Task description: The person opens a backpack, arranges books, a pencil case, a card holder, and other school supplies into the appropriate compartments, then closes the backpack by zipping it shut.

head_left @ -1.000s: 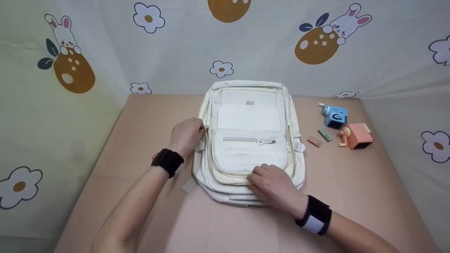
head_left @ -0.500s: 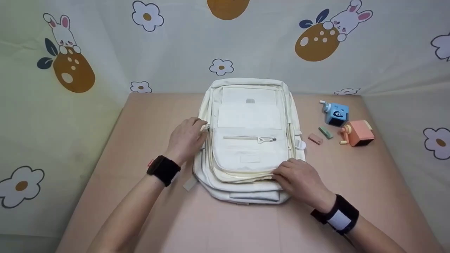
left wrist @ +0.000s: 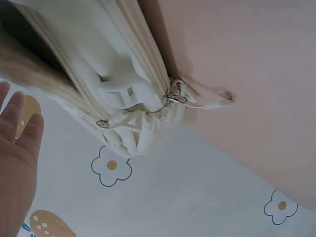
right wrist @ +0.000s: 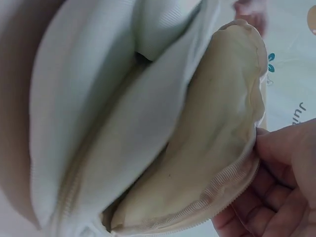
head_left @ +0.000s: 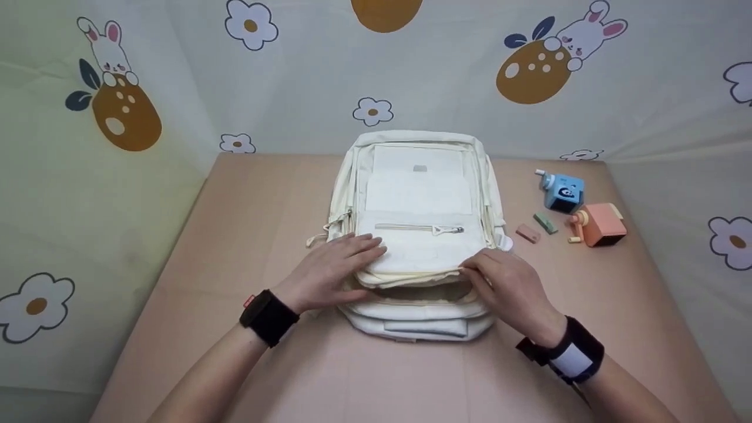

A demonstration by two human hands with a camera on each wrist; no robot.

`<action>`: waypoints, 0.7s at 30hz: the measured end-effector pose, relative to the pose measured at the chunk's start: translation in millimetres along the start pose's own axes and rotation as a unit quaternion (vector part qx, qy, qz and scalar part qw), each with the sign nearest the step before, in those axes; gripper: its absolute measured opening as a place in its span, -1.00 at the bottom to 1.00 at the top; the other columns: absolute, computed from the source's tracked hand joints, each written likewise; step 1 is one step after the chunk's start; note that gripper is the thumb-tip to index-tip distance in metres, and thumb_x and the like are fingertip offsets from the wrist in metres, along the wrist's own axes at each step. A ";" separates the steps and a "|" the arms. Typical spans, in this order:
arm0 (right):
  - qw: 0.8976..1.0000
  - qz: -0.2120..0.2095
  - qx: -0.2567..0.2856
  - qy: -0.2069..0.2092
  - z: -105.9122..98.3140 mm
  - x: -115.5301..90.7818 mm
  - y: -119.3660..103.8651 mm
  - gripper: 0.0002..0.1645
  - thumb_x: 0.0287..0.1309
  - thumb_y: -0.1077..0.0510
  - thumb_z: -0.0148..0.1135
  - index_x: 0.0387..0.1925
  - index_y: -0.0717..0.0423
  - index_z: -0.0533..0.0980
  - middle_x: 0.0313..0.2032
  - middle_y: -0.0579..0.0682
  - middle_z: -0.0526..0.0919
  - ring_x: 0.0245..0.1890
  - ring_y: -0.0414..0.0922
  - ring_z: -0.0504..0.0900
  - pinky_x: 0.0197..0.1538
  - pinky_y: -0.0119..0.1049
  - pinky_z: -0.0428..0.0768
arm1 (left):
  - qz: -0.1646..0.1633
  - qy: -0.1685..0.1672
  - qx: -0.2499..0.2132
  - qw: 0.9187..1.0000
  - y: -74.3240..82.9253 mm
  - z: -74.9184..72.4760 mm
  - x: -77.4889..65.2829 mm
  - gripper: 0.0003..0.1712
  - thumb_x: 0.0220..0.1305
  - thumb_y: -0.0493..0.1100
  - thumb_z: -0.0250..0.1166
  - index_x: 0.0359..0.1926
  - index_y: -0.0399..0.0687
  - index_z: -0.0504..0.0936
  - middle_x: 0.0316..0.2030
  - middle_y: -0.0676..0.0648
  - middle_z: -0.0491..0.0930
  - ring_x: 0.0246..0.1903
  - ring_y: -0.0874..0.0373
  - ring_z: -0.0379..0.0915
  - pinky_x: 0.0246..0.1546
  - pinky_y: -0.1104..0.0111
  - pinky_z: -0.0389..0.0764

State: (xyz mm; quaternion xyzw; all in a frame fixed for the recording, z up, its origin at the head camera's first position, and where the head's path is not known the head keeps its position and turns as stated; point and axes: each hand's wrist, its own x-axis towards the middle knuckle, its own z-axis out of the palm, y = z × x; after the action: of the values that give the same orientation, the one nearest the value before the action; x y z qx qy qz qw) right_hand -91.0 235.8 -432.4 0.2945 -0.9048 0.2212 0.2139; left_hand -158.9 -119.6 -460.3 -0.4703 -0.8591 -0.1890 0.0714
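Observation:
A white backpack [head_left: 420,191] lies on its back with its front facing up. The zipped compartment at its near end gapes, and its cream lining [right wrist: 217,108] shows in the right wrist view. My right hand [head_left: 508,288] pinches the zippered edge of the front flap [right wrist: 232,182] between thumb and fingers and lifts it. My left hand [head_left: 332,270] has its fingers straight, over the left side of the same flap, with the thumb at the opening. In the left wrist view, zipper pulls [left wrist: 175,98] hang at the bag's side.
To the right of the backpack stand a blue crank pencil sharpener [head_left: 564,192] and a pink one [head_left: 599,224]. Beside them lie a green eraser [head_left: 545,223] and a pink eraser [head_left: 528,233]. A patterned cloth [head_left: 282,88] hangs behind the pink table [head_left: 258,194].
My left hand has let go of the zipper at the bag's left side and moved right onto the flap. My right hand has moved right and raised the flap's edge, opening the compartment.

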 end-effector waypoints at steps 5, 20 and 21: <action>0.999 0.016 0.014 0.029 -12.5 13.3 -2.8 -0.82 0.19 0.28 0.46 -0.16 0.11 0.65 -0.30 -0.12 0.69 -0.31 -0.27 0.61 -0.32 -0.34 0.56 | 0.008 0.055 0.014 0.998 -8.1 4.0 8.7 -0.15 0.19 -0.08 0.54 0.46 -0.04 0.40 0.37 -0.09 0.45 0.41 0.00 0.29 0.44 0.12 0.23; 0.991 0.045 0.065 0.108 -31.3 43.8 8.4 -0.92 0.33 0.28 0.33 -0.16 0.17 0.64 -0.28 -0.07 0.66 -0.36 -0.26 0.52 -0.33 -0.41 0.46 | -0.109 0.126 -0.113 0.980 -10.2 -19.7 60.5 -0.82 0.42 -0.19 0.31 0.00 -0.03 0.68 -0.05 0.03 0.73 0.03 0.14 0.65 0.05 0.19 0.61; 0.990 0.047 0.074 0.111 -31.4 43.7 9.6 -0.91 0.34 0.28 0.32 -0.15 0.17 0.64 -0.27 -0.07 0.66 -0.34 -0.25 0.53 -0.31 -0.44 0.46 | -0.122 0.131 -0.112 0.978 -10.5 -21.2 63.4 -0.86 0.44 -0.16 0.29 -0.04 -0.03 0.68 -0.10 0.03 0.73 -0.01 0.15 0.65 0.02 0.18 0.62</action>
State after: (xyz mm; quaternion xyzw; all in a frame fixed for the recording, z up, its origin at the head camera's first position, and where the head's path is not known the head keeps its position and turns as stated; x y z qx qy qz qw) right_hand -121.1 240.1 -386.9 0.2407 -0.8695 0.3283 0.2798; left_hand -203.6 -83.5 -424.5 -0.3385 -0.8665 -0.3510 0.1066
